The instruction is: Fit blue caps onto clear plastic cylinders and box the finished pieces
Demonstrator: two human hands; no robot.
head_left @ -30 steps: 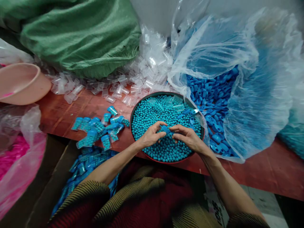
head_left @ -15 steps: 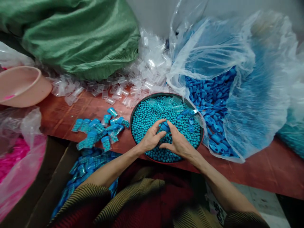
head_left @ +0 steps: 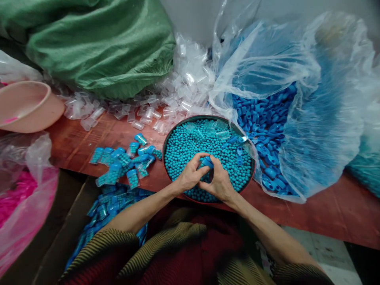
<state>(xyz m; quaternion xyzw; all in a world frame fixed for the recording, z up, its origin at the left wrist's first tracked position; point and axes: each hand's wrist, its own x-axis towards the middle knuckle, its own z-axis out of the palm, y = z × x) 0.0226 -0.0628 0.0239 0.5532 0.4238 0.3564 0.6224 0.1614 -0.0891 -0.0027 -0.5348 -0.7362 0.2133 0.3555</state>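
A round red-rimmed tub [head_left: 164,153] full of small turquoise balls stands at the table's front edge. Over its near half, my left hand [head_left: 192,172] and my right hand [head_left: 219,180] meet around a small container with a blue cap [head_left: 206,161]. Fingers of both hands are closed on it, hiding most of its body. Clear empty containers and a few blue caps [head_left: 239,151] lie on top of the balls. Left of the tub, several filled blue-capped containers [head_left: 114,173] rest in a loose pile on the table.
The red table [head_left: 314,206] also holds heaped clear containers [head_left: 190,85], a green sack [head_left: 101,47], a pink bowl [head_left: 29,116] and an open plastic bag of blue caps [head_left: 264,114]. Below left are a box of filled containers [head_left: 113,206] and a bag of pink pieces [head_left: 20,194].
Both hands have come down slightly and closer together around the capped container. More of its blue cap shows between the fingertips.
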